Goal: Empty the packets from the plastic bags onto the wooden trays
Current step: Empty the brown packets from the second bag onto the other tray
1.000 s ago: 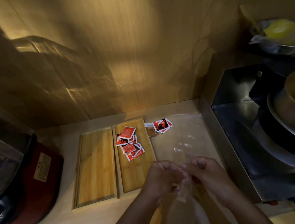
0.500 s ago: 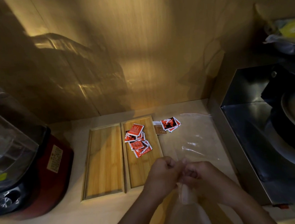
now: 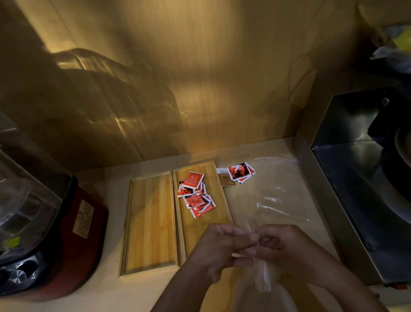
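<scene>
A clear plastic bag [image 3: 262, 272] is pinched between the left hand [image 3: 220, 248] and right hand [image 3: 286, 248]; red packets [image 3: 196, 194] are heaped on the right wooden tray [image 3: 206, 230].

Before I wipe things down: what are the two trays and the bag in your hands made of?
Trays: apparently bamboo or wood, striped grain, matte finish. Bag: thin clear plastic, glossy and crinkled, pinched by left hand and right hand.
</scene>
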Tool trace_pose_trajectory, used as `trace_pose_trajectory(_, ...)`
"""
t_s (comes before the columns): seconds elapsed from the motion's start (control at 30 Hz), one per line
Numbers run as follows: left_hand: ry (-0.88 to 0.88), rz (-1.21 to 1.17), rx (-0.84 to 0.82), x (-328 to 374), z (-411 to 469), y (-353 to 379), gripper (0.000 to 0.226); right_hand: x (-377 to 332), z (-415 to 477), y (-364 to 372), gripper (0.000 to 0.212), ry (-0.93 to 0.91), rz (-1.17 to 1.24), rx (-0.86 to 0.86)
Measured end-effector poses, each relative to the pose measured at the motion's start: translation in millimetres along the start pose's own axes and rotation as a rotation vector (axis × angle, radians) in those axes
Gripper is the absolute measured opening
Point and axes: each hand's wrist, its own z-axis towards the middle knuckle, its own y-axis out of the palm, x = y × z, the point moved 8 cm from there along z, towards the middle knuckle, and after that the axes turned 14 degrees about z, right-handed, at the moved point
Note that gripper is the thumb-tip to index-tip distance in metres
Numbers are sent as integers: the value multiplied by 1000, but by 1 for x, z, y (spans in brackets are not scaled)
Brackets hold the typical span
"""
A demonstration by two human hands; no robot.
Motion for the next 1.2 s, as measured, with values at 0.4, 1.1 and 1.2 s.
trace_pose_trajectory(0.4,187,51,56,13,-6,7,19,-14,-11,-11,37,-70,-51,77)
trace_pose_trajectory(1.1,170,307,39,2,-11,21,28,-3,-11,-10,33,49,57,82)
trace_pose_trajectory(1.2,255,331,105,6,-13,19,32,-3,-13,-7,29,53,76,74)
